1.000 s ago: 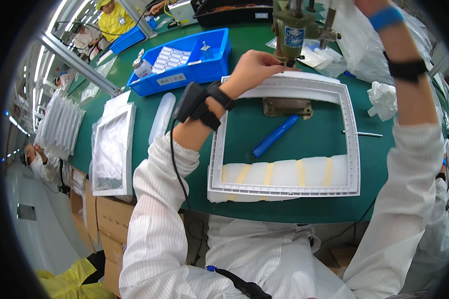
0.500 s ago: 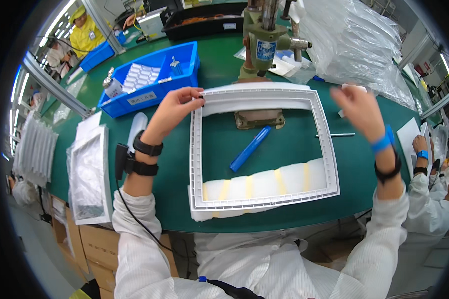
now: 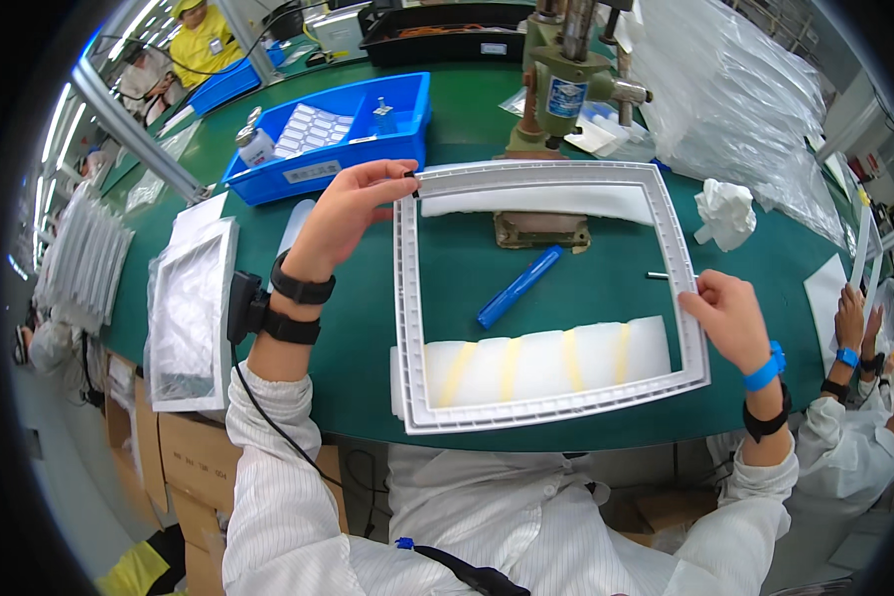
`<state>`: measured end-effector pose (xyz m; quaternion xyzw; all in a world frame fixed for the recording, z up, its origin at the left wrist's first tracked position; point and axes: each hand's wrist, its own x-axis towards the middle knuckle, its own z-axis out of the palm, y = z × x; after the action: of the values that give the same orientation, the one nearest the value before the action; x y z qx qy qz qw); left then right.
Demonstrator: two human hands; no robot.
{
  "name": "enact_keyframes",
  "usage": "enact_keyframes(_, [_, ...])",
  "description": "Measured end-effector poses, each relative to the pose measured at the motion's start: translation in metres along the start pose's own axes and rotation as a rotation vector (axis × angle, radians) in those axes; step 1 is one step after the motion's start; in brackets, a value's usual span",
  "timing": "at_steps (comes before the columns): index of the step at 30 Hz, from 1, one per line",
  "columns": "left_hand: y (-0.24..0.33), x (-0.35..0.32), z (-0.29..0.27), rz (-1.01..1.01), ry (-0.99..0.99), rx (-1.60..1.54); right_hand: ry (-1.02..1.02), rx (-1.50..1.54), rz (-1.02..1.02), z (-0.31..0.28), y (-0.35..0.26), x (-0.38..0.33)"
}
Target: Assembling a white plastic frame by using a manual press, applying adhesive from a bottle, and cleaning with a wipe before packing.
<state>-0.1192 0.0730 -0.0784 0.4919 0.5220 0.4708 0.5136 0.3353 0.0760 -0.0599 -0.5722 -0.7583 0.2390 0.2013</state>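
My left hand (image 3: 353,214) pinches the unwrapped white frame (image 3: 556,404) at ten o'clock, my right hand (image 3: 727,316) at three, neither released yet.

Marker (image 3: 520,287) on tbl (image 3: 606,283), seen thru frame (image 3: 556,406) — press (image 3: 565,91) behind, tray (image 3: 407,144) rear L, paper wad (image 3: 725,212) rear R.

Green tabletop (image 3: 358,338) bearing 1 blue marker (image 3: 520,288), 1 divided tray (image 3: 370,150), 1 crumpled wad (image 3: 727,213)

The table (image 3: 353,387) is coloured green, the frame (image 3: 408,298) white. On the near side, the white foam (image 3: 539,368) is crossed by yellow stripes. Blue is shared by the pen (image 3: 519,287) and the far-left bin (image 3: 399,149). The white sleeves (image 3: 278,487) are finely striped.
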Motion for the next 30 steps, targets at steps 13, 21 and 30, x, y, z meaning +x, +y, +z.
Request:
enact_keyframes(13, [-0.019, -0.208, 0.033, 0.005, 0.179, -0.19, -0.433, -0.215, -0.371, -0.007, -0.034, 0.12])
enact_keyframes(21, [-0.038, -0.249, 0.08, -0.109, 0.154, -0.57, -0.489, -0.238, -0.566, 0.027, -0.053, 0.19])
enact_keyframes(30, [-0.048, -0.255, 0.099, -0.142, 0.054, -0.524, -0.472, -0.198, -0.545, 0.051, -0.056, 0.205])
